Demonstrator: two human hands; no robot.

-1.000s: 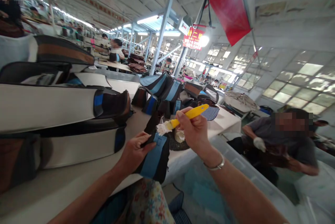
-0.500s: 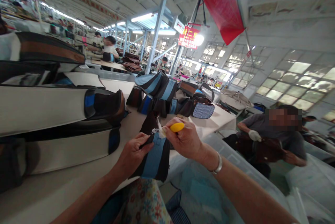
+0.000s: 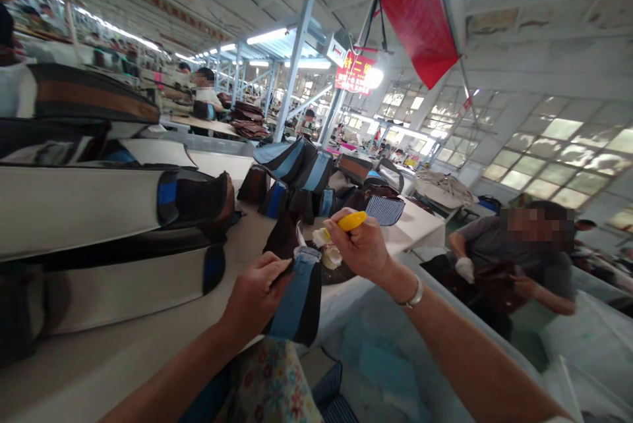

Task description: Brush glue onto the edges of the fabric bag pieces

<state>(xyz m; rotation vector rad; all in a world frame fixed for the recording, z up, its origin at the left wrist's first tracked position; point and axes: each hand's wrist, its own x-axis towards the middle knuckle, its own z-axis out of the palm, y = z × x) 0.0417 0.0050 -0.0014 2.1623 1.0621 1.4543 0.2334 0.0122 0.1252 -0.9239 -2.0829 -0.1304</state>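
Note:
My left hand [image 3: 260,288] pinches the upper left edge of a dark bag piece [image 3: 297,298] with a light-blue stripe down its middle. The top edge of the piece faces up, with some whitish lining beside it. In my right hand [image 3: 363,248] is a brush [image 3: 352,220] with a yellow handle, its whitish, caked head pointing left. The head is clear of the bag piece, just above a small whitish, crusted container [image 3: 331,256] on the table. Behind my left hand lies a dark brown piece [image 3: 281,235].
Several dark bag pieces with blue or brown stripes [image 3: 315,169] stand at the back of the table [image 3: 420,225]. Long white-and-black pieces [image 3: 99,209] are stacked at left. A translucent bin [image 3: 386,357] is below right. A person [image 3: 519,265] with a white glove sits at right.
My right hand has moved the brush away from the bag piece's top edge, up and to the right, uncovering the whitish container. My left hand keeps hold of the piece.

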